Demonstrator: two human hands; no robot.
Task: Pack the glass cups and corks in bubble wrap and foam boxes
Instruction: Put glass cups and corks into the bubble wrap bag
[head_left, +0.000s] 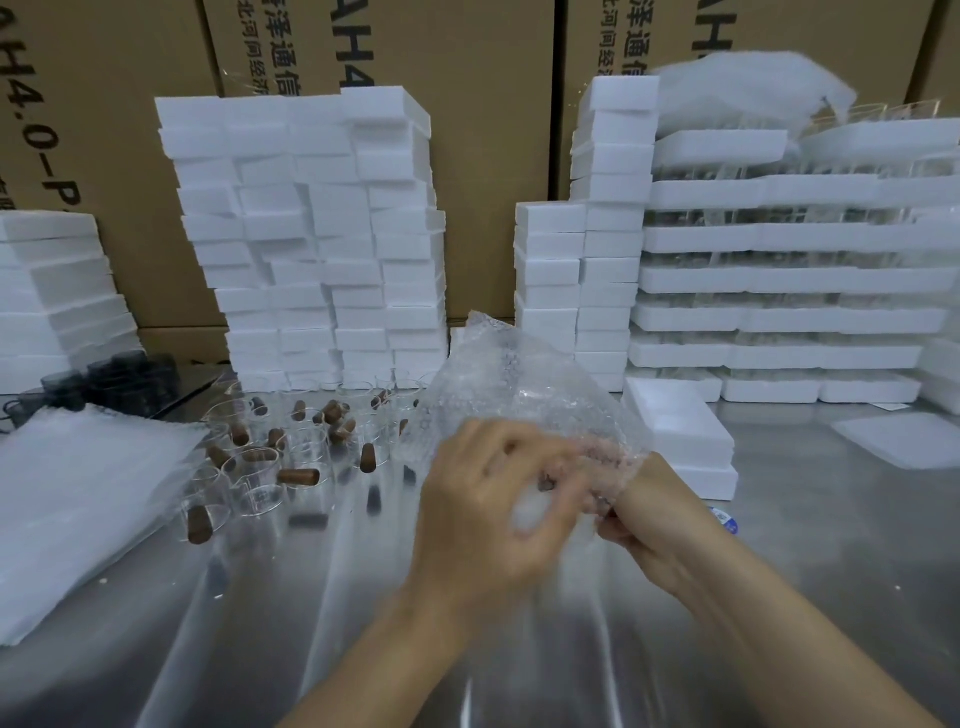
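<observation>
Several big cartons (467, 156) across the back. Tall stacks of foam boxes (311, 234) in front of them, L, centre and R. Steel table (831, 571) under everything. Pile of flat wrap sheets (78, 509) at L edge. One piece of bubble wrap (519, 384) held up over table centre, btwn both my hands. L hand (483, 504) has fingers curled, pinching its lower part; R hand (644, 514) grips it too, fingers showing thru the plastic. Blurred, so can't tell what's inside. Clear glass cups (254, 483) w/ brown corks (298, 475) scattered among them, on table L of my hands.
</observation>
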